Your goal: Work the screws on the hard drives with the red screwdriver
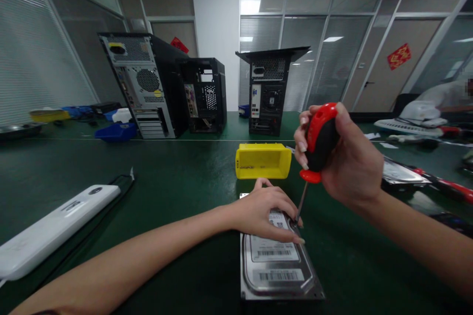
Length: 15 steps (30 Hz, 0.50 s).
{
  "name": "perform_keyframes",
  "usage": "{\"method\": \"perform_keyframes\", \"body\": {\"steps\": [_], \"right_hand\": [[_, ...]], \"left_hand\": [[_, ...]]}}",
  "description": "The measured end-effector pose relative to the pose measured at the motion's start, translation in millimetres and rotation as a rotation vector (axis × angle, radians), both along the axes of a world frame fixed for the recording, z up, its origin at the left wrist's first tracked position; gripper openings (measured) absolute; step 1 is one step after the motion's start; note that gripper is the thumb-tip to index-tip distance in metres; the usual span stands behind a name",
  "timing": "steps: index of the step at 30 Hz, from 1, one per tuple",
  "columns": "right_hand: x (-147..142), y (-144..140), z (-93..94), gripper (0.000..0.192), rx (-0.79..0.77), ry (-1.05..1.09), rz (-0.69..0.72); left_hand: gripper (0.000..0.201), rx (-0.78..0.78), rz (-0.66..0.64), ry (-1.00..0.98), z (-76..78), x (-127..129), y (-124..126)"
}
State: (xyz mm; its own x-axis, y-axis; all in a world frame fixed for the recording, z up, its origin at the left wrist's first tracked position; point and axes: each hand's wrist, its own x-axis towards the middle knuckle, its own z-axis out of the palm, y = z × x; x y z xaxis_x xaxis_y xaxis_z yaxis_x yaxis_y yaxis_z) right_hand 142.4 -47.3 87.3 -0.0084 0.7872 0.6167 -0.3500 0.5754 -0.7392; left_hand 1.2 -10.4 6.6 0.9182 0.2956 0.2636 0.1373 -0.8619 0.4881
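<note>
A silver hard drive [278, 275] with white printed labels lies flat on the green table, close to me. Across its far half rests my left hand [271, 209], pressing on it with the fingers curled toward its edges. My right hand [343, 157] is wrapped around a red and black screwdriver [320, 140], held steeply tilted. The screwdriver's thin shaft reaches down to the drive's right edge, between the left fingers and thumb. Whether its tip sits in a screw is too small to tell. Just beyond the drive stands a yellow bin [263, 173] with small dark bits inside.
Three computer cases, a large one [148, 83], a smaller one [205, 93] and one with a raised panel [268, 91], stand at the back. A white power strip [66, 221] lies left. At right are another drive [402, 174], red-handled tools [449, 184] and a person [447, 96].
</note>
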Motion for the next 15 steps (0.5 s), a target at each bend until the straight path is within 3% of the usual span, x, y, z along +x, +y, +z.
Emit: {"method": "perform_keyframes", "body": {"steps": [5,10,15], "right_hand": [[2.0,1.6,-0.2,0.036,-0.027,-0.032,0.028],[-1.3,-1.1,2.3,0.021,-0.035,0.004,0.019],[-2.4,-1.8,1.9,0.019,-0.040,-0.047,-0.021]], "left_hand": [[0.021,0.017,-0.025,-0.024,-0.7,-0.8,1.2],[0.021,0.017,-0.033,-0.030,-0.9,-1.1,1.6],[0.020,0.012,-0.022,-0.019,-0.4,-1.0,0.4]]}}
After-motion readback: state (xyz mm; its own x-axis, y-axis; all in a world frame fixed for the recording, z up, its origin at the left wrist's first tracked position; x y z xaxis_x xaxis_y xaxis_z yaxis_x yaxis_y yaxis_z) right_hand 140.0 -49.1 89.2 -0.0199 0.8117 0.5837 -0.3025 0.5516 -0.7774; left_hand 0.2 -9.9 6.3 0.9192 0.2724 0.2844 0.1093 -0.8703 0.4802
